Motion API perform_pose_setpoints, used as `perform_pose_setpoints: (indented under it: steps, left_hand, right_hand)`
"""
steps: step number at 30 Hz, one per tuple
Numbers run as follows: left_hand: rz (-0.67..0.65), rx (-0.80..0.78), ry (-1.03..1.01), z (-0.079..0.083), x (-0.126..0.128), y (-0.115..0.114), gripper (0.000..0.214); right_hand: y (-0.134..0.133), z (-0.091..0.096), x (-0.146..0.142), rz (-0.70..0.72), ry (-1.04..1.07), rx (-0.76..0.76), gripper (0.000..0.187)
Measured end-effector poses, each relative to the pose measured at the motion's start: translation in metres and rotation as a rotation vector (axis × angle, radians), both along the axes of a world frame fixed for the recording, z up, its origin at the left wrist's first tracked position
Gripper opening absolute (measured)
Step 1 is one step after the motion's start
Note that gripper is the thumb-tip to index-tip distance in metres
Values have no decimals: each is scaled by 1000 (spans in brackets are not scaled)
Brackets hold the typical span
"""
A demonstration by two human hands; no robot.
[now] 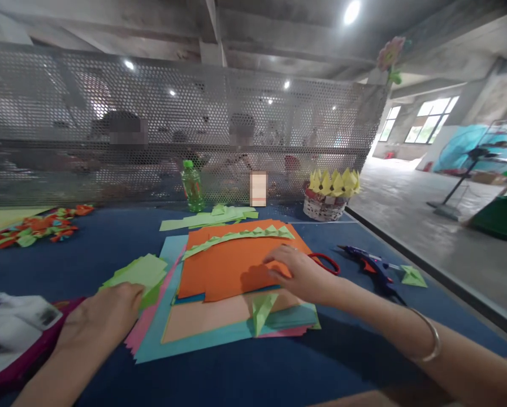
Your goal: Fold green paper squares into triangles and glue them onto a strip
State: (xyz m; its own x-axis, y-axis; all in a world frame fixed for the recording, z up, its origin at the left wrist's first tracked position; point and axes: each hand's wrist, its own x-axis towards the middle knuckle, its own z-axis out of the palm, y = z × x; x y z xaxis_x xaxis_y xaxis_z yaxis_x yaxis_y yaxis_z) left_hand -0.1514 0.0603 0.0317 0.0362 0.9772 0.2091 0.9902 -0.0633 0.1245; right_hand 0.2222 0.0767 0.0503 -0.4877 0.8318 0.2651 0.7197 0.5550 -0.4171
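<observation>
My left hand (104, 314) is closed at the near edge of a stack of light green paper sheets (141, 271); its fingertips are partly hidden. Over a pile of orange paper (228, 268) hovers my right hand (293, 271), fingers curved and apart, with nothing seen in them. A light green strip with small folded points (240, 234) lies across the far part of the orange paper. Nearer me, a folded green paper triangle (261, 314) rests on the blue, pink and peach sheets (194, 325). Red scissor handles (327, 263) show beside my right wrist.
A blue glue gun (369, 265) and a folded green piece (413, 276) lie at right. Green strips (206, 219), a green bottle (193, 186) and a basket with a yellow paper crown (325, 206) stand along the perforated screen (160, 113). Colourful scraps (41, 223) lie left.
</observation>
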Motion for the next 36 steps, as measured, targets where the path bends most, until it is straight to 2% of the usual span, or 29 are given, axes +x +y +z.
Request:
perform_pose_setpoints:
  steps: [5,8,12,16,19,23,31,36]
  left_hand:
    - [53,-12,155,0,6,3,40]
    - [60,-21,198,-7,7,8,39]
    - [120,-59,242,-13,5,12,47]
    - [154,-26,269,-6,6,8,44]
    - [129,-1,277,4,10,0,42]
    - [120,-6,268,12,17,-10,45]
    - [146,-35,307,15,18,-11,48]
    - [128,-65,360,17,23,-12,50]
  right_hand:
    - [-20,-10,-4,63,34,19,19]
    - [-18,-13,-2,59,57,28,17]
    - [-10,-14,10,7,87,38,15]
    - [-4,-12,31,-65,94,30,17]
    - [-2,-10,45,-114,77,21,19]
    - [-2,-6,59,-158,14,6,22]
    - [-2,4,84,-272,-197,-27,22]
    - [-1,-1,92,-338,-335,-81,18]
